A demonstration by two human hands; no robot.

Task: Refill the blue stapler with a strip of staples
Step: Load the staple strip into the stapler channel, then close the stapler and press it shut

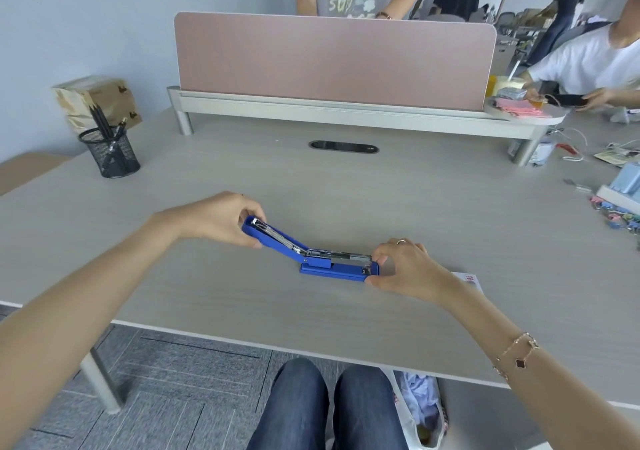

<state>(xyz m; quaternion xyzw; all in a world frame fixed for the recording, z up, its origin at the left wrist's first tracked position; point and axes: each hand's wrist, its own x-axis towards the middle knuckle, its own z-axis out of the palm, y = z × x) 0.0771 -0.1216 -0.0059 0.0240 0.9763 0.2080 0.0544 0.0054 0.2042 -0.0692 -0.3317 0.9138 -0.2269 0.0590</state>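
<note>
The blue stapler (317, 263) lies on the grey desk (346, 190) in front of me, its top cover swung open up and to the left. My left hand (221, 219) grips the raised end of that cover. My right hand (403, 266) pinches the front end of the base, fingers at the metal staple channel (346, 256). Whether a strip of staples lies in the channel is unclear. A small white staple box (469, 278) peeks out behind my right wrist.
A black mesh pen cup (110, 153) stands at the far left beside a cardboard box (98, 100). A pink divider panel (332, 58) crosses the back. Clips and stationery (616, 214) clutter the right edge. Other people are beyond the divider and at the right.
</note>
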